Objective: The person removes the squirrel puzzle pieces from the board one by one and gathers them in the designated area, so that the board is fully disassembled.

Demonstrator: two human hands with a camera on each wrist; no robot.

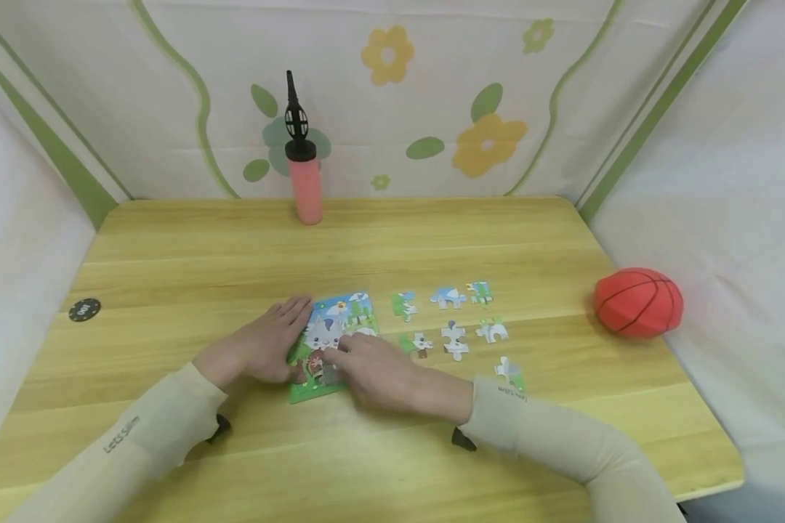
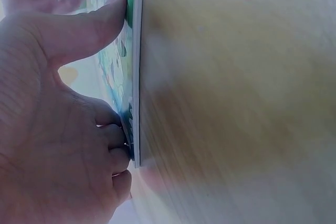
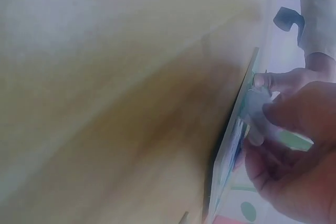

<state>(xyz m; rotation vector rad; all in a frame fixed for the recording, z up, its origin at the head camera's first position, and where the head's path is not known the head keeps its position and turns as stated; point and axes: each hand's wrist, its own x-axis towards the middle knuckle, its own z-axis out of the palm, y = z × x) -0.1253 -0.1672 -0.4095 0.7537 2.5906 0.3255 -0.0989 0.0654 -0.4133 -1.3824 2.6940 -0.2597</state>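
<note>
A picture puzzle board (image 1: 327, 330) with a grey cartoon animal on it lies on the wooden table. My left hand (image 1: 268, 345) rests along its left side, the thumb pressing on the board's face near the edge and the other fingers stretched toward the far left corner. Over the lower right part of the board is my right hand (image 1: 379, 374). It pinches a greyish puzzle piece (image 3: 257, 111) between thumb and fingers, held tilted against the board's surface. The right hand hides some of the picture.
Several loose puzzle pieces (image 1: 454, 340) lie to the right of the board, one beside the right sleeve. A red ball (image 1: 637, 303) sits at the right edge. Behind stands a pink hand pump (image 1: 306, 189). A black chip (image 1: 84, 310) lies far left.
</note>
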